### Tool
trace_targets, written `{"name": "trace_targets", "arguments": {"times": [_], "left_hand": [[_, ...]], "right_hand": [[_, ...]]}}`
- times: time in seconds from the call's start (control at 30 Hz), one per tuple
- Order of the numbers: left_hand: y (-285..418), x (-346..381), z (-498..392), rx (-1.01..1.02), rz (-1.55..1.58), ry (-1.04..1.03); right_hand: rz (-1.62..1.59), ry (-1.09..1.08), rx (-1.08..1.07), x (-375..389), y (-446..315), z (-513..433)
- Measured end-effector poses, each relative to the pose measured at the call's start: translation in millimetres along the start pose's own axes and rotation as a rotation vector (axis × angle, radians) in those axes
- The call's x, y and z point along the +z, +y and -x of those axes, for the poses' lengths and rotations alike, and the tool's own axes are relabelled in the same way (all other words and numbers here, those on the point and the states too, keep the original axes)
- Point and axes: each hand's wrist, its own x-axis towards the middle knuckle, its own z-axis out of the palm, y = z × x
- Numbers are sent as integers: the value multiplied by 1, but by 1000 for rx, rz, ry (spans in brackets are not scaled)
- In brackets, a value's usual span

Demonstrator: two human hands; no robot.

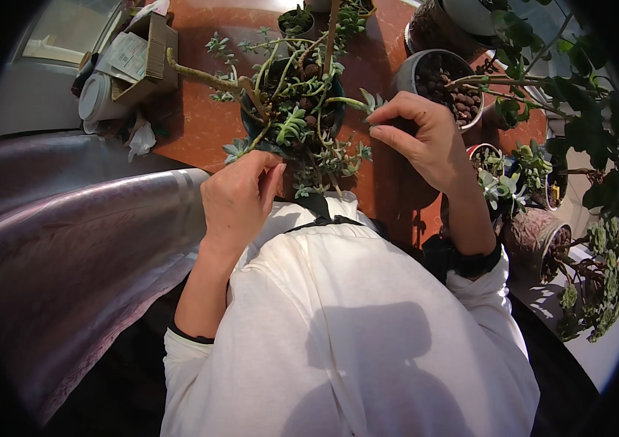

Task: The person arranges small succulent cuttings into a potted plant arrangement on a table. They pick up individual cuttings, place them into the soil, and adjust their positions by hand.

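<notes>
A branching succulent plant (290, 128) with trailing stems grows in a dark round pot (249, 123) on the reddish table. My right hand (416, 134) is at the rosette tip (369, 102) of a stem that reaches to the right; its thumb and index finger are slightly apart, and whether they touch the leaves is unclear. Just in front of the pot's left side is my left hand (241, 194), thumb and index finger close together beneath a bluish rosette (237, 149). Whether anything is pinched between them cannot be seen.
A cardboard box (162, 54) and a white lidded cup (96, 101) are at the left. A grey pot (408, 71) of clay pebbles stands behind my right hand. Several potted succulents (498, 180) and a leafy plant (577, 93) crowd the right. Shiny fabric (91, 229) hangs at the left.
</notes>
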Motion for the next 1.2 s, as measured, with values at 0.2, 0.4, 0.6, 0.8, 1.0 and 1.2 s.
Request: {"name": "trace_targets", "arguments": {"times": [0.2,0.4,0.6,0.8,1.0,1.2], "left_hand": [[13,8,8,-11,-88,-76],[28,21,19,-31,-103,-155],[38,35,22,-14,-100,-240],[39,37,21,18,-87,-284],[21,29,18,45,-41,-277],[-6,12,14,95,28,-283]], "right_hand": [[-152,-81,77,16,37,44],[-457,-111,258,36,58,73],[-357,-117,269,38,58,81],[-273,25,55,45,51,79],[-177,156,20,53,38,70],[-74,337,-38,69,18,50]]}}
